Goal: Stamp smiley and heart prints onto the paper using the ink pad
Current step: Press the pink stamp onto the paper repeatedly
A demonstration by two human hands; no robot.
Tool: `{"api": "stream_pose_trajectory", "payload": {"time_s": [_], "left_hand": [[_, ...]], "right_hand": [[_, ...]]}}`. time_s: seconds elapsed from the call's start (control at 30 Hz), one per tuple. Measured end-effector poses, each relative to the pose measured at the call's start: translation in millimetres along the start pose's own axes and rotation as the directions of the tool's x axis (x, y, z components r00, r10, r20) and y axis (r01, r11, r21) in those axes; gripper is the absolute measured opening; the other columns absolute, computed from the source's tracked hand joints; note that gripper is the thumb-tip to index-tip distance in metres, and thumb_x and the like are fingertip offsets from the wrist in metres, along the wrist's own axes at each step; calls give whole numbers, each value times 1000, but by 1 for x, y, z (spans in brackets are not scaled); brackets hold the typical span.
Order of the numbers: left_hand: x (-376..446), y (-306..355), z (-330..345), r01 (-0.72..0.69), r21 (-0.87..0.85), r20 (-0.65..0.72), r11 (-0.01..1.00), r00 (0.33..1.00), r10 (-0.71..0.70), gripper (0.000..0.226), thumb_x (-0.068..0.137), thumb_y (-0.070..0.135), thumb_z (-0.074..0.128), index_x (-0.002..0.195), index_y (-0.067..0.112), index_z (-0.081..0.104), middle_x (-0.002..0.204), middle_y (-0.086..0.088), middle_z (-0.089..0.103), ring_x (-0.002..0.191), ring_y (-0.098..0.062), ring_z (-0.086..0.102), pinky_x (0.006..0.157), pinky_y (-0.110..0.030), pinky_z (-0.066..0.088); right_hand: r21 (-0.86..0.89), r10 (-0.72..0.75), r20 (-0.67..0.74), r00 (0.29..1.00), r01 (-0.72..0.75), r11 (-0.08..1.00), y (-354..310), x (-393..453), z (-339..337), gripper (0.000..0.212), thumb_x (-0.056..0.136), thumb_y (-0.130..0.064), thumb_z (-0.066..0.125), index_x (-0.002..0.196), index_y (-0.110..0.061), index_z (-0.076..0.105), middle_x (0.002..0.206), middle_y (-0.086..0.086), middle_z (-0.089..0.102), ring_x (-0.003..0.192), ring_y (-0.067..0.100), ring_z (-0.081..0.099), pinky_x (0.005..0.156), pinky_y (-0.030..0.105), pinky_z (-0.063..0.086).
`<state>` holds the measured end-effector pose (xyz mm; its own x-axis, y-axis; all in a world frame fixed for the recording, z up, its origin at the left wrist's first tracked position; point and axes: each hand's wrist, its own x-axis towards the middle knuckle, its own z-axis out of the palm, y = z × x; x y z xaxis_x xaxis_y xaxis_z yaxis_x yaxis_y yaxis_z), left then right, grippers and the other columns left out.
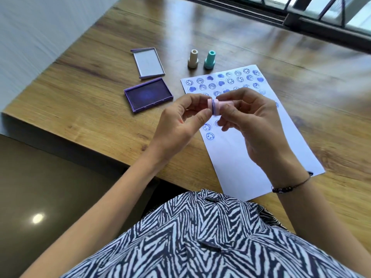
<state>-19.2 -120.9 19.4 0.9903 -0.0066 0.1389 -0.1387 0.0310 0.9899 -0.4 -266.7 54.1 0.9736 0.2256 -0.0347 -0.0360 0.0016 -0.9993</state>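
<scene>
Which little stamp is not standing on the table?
The pale pink plastic stamp: both hands hold it sideways above the paper, while the cream plastic stamp and the teal plastic stamp stand upright.

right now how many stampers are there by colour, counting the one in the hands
pink stamper: 1, held by the left hand and the right hand over the paper
cream stamper: 1, upright on the table
teal stamper: 1, upright beside the cream one
total: 3
</scene>
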Motion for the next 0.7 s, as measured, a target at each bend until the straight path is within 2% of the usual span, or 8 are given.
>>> {"api": "stream_pose_trajectory", "payload": {"time_s": [0.23,0.37,0.53,0.7], "left_hand": [[0,-5,-8,15,-17,-48,1000,999,-16,16,84,10,60,97,19,61,91,4,65,85,-3,61,82,-17,50],[0,-16,-13,60,5,-59,998,996,-60,14,87,15,56,102,16,57,94,3,66,91,-4,63,87,-19,49],[4,-22,-11,94,187,-27,978,995,-91,23,89,28,47,109,17,49,103,-4,70,101,-7,63,95,-28,47],[8,-20,-6,80,304,-26,949,997,-76,22,89,31,41,107,18,46,95,-4,72,97,-11,65,93,-35,48]], "right_hand": [[-31,-9,-32,999,8,999,2,-2,-1,7,80,-7,69,81,-14,66,61,-3,66,52,12,59,50,21,47],[-27,10,-49,999,-11,1000,7,-3,-7,7,80,-6,67,82,-13,66,59,-5,68,53,12,59,50,19,48],[-41,53,-84,995,-56,998,13,0,-10,9,80,-5,68,78,-14,67,57,-4,67,51,11,57,49,19,49],[-208,82,-107,991,-103,973,20,6,-15,11,79,-6,69,75,-16,67,64,3,67,51,12,60,54,25,54]]}}
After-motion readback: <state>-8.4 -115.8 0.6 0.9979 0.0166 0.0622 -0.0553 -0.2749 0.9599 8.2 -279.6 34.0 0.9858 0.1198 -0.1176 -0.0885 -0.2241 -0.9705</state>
